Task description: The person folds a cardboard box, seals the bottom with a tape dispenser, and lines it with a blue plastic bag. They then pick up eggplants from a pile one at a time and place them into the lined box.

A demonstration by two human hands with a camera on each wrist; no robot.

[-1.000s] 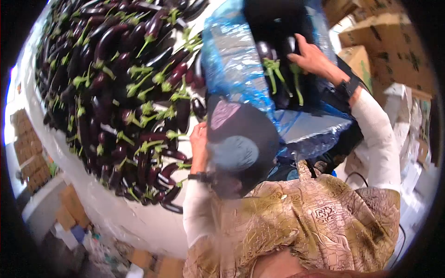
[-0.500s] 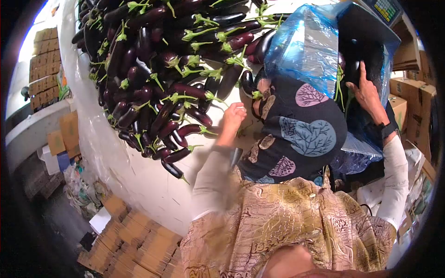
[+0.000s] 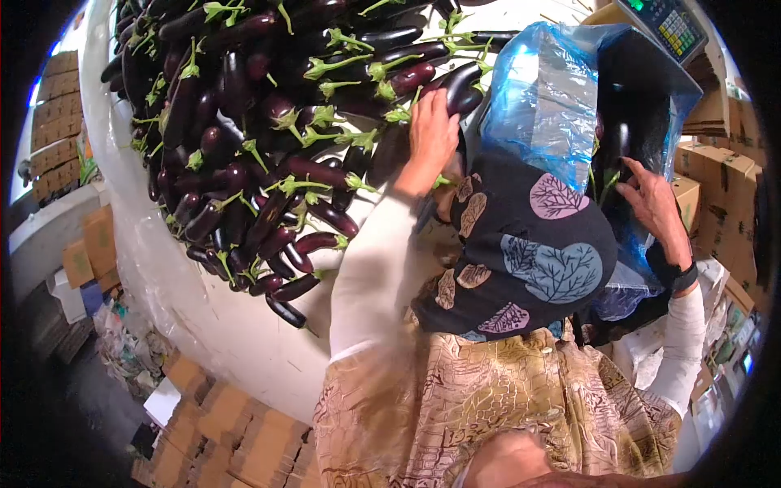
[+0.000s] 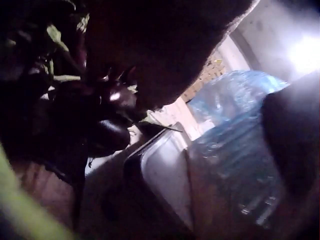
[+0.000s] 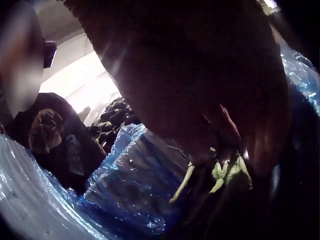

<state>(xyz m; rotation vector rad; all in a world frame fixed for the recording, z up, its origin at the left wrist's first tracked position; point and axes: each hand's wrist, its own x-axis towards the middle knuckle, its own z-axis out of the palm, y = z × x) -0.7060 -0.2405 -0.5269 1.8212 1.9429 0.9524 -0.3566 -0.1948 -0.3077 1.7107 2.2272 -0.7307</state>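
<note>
My left hand (image 3: 431,138) is at the right side of a large heap of eggplants (image 3: 236,89); its fingers touch a dark eggplant (image 3: 461,80) with no clear grip. Inside a box lined with a blue plastic bag (image 3: 541,98), my right hand (image 3: 657,213) lies over dark eggplants (image 3: 622,140), index finger extended and the other fingers bent loosely. Green stems (image 5: 232,172) show below the right hand in the right wrist view. The left wrist view is dark, with glossy eggplants (image 4: 107,136) beside the hand.
Another person's patterned head covering (image 3: 561,268) is between my arms, close to the blue bag. A scale with a keypad (image 3: 675,32) stands at the upper right. Cardboard boxes (image 3: 716,191) are stacked on the right, flattened cardboard (image 3: 236,431) at lower left.
My left hand has moved up and forward from the white surface to the eggplants. The right hand remains in the lined box, its fingers shifted slightly. The head view has swung right.
</note>
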